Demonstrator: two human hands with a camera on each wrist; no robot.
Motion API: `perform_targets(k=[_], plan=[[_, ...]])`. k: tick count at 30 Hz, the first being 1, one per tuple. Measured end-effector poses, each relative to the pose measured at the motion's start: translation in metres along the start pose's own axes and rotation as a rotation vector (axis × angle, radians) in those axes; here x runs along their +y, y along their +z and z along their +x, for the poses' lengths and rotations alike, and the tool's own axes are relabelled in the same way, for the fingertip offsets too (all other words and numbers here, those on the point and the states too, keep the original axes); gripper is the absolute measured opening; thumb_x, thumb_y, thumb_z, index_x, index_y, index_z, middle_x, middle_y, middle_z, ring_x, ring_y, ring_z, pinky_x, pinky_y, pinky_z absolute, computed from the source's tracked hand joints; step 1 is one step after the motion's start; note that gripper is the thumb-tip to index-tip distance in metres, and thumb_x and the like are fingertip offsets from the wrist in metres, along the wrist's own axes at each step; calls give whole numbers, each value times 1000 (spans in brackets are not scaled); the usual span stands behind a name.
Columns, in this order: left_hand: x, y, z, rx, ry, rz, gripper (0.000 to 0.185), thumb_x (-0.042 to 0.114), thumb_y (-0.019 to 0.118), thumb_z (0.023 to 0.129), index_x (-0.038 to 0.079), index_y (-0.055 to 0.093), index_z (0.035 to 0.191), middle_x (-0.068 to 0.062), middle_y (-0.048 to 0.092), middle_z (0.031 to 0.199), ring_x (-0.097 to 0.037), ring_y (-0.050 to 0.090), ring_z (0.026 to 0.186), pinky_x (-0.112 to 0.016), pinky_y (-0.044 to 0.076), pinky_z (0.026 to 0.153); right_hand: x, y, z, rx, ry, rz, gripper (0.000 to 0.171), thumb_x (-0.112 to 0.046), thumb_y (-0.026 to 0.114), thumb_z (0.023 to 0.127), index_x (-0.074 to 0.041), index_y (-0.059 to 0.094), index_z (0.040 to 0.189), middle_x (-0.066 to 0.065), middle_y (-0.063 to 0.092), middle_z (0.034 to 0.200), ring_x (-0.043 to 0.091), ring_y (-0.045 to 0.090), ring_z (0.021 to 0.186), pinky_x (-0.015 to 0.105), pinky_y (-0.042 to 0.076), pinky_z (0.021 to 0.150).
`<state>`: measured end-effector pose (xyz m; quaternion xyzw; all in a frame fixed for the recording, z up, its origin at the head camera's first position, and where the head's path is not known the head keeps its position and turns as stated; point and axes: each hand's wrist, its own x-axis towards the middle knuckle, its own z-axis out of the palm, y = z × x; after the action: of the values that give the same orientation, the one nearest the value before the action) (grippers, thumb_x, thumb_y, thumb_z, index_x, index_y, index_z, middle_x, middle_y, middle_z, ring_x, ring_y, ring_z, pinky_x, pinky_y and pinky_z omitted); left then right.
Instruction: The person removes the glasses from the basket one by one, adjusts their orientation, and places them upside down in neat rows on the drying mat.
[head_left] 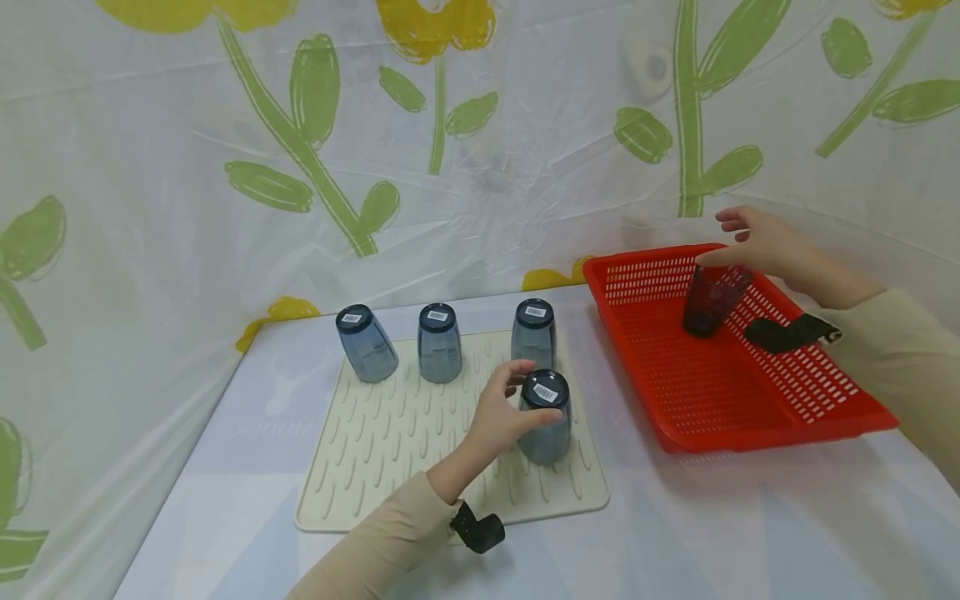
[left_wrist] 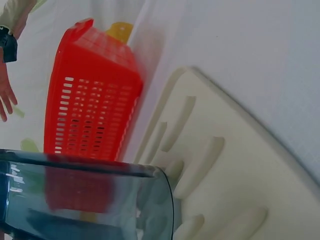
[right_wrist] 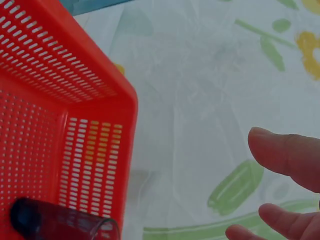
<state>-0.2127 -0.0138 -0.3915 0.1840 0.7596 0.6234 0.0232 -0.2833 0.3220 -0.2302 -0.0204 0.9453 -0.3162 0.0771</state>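
Observation:
My left hand (head_left: 498, 412) grips an upside-down blue-tinted glass (head_left: 545, 442) at the front right of a cream ribbed mat (head_left: 360, 487); the thumb lies across its front, and the other fingers are partly hidden behind it. Close up, the left wrist view has the same glass (left_wrist: 90, 200) with its rim down at the mat. Over the right side of a red basket (head_left: 663, 408), my right hand (head_left: 772, 246) hovers with fingers spread and nothing between them. Below it, a dark-looking glass (head_left: 708, 304) leans inside the basket, base down.
Three more upside-down glasses stand along the mat's far edge: one at the left corner (head_left: 366, 346), one beside it (head_left: 439, 346), and one at the right (head_left: 533, 333). Labels show on their bases. A flower-printed sheet (head_left: 525, 167) hangs behind the table.

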Motion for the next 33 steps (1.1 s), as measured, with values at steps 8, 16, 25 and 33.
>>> perform_targets(k=[8, 16, 25, 33], plan=[[3, -10, 0, -11, -7, -7, 62, 11, 76, 71, 1, 46, 125, -13, 50, 125, -28, 46, 113, -48, 34, 99, 17, -5, 9, -7, 53, 41, 88, -35, 55, 89, 6, -1, 143, 34, 8, 144, 52, 14, 126, 64, 18, 100], [9, -26, -2, -18, -6, -12, 63, 11, 74, 74, 0, 43, 128, -17, 49, 126, -30, 45, 114, -44, 36, 99, 32, -6, 18, 3, 75, 36, 89, -36, 56, 89, 8, 0, 142, 37, 10, 142, 53, 16, 124, 65, 19, 99], [20, -42, -4, 17, -17, 11, 62, 10, 74, 74, 5, 44, 129, -12, 50, 127, -26, 46, 115, -43, 35, 100, 48, -1, 30, 33, 60, 28, 92, -37, 57, 87, 9, 0, 142, 38, 11, 140, 54, 18, 123, 63, 20, 100], [26, -53, -8, 32, -6, 21, 62, 9, 74, 74, 7, 44, 129, -10, 50, 127, -25, 46, 115, -41, 36, 100, 61, 8, 40, 42, 69, 14, 95, -37, 59, 86, 10, -2, 141, 40, 10, 140, 55, 18, 123, 63, 21, 99]])
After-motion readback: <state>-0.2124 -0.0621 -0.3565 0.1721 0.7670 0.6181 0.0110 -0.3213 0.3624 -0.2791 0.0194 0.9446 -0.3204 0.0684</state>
